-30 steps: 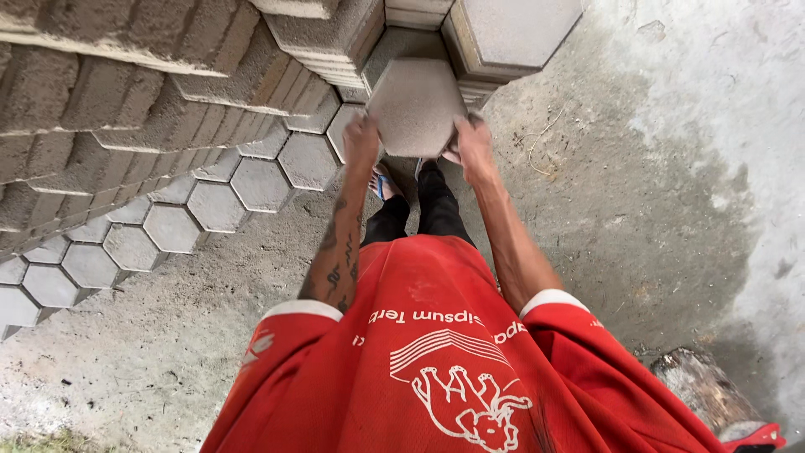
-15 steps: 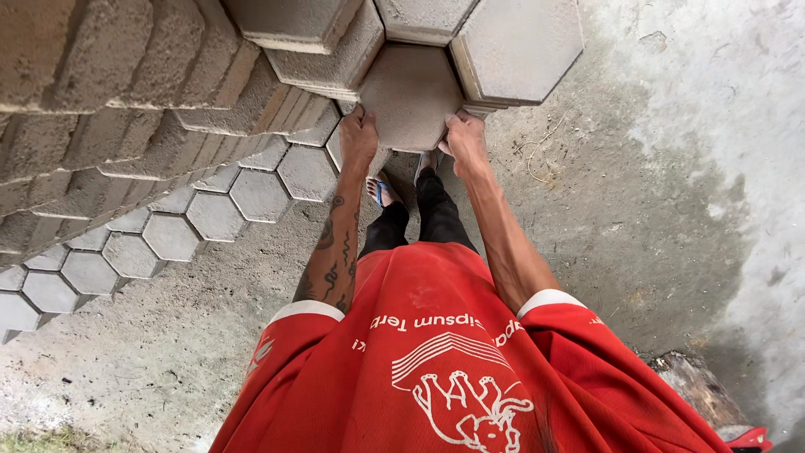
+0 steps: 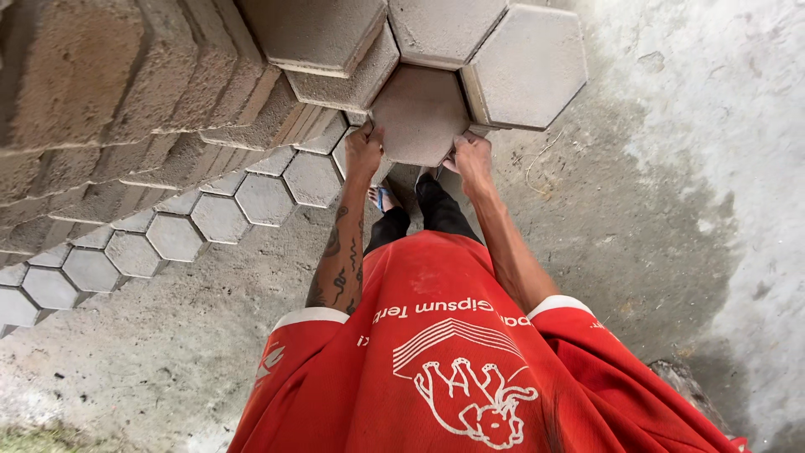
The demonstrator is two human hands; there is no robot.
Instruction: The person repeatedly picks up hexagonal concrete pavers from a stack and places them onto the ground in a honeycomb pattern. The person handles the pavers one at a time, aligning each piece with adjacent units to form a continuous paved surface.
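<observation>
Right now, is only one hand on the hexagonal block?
No, both the left hand and the right hand grip the hexagonal block at its lower edges.

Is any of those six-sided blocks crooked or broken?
None looks broken. The darker block held by the left hand and right hand sits lower than its paler neighbours, not yet level with them.

A red shirt [image 3: 470,361] bears a white animal print. The hexagonal paver [image 3: 419,113] is darker grey-brown than its pale grey neighbours [image 3: 528,67]. Trousers [image 3: 428,218] are black.
</observation>
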